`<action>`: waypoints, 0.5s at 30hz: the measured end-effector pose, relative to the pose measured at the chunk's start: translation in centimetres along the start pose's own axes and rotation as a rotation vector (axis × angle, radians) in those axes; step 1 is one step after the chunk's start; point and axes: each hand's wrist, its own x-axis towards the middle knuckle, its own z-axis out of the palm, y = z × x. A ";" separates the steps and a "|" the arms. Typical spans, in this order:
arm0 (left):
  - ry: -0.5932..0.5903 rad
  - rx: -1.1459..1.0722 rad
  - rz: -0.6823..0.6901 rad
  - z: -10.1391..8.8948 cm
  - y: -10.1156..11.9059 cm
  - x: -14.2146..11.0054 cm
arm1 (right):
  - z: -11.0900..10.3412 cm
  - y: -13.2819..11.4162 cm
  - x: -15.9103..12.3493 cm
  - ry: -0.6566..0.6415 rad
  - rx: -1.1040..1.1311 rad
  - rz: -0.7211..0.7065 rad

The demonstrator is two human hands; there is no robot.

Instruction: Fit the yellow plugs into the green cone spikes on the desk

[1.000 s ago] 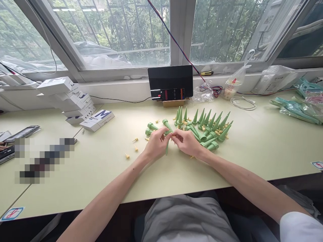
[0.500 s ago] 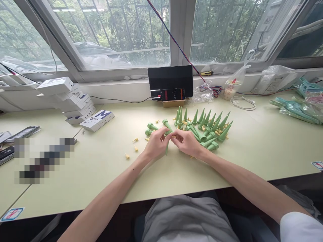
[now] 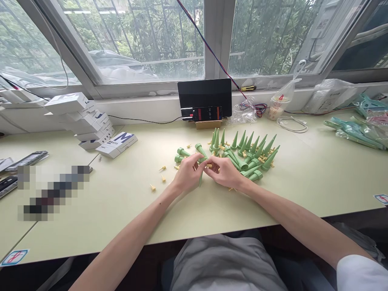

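Observation:
Closed fingers of my left hand (image 3: 188, 173) hold a green watering spike (image 3: 200, 179), its pointed end tilted down toward the table. Right beside it, my right hand (image 3: 226, 172) pinches a small yellow valve (image 3: 209, 165) at the spike's wide end. Whether the valve is inside the spike is hidden by the fingers. Behind and right of my right hand, several green spikes (image 3: 234, 141) stand point up, and others (image 3: 256, 175) lie among yellow valves. More green spikes (image 3: 183, 152) lie just beyond my left hand. Several loose yellow valves (image 3: 163, 178) are scattered to its left.
White boxes (image 3: 86, 121) are stacked at the back left, with one box (image 3: 117, 144) lying in front. A phone (image 3: 207, 113) leans against a dark panel (image 3: 204, 91). A bagged cup (image 3: 277, 107), a white cable (image 3: 292, 124) and bagged teal items (image 3: 357, 131) lie at the right.
My right fingers have shifted slightly at the spike's wide end, and more of the yellow valve now shows. My left hand and the spike have barely moved.

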 end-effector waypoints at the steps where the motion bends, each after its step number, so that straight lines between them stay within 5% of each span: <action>1: -0.002 -0.002 -0.002 0.0 0.0 0.0 | 0.0 0.0 0.0 -0.002 -0.001 -0.001; 15: -0.022 0.022 -0.011 -0.1 0.2 0.1 | 0.0 0.1 0.0 -0.013 -0.010 0.008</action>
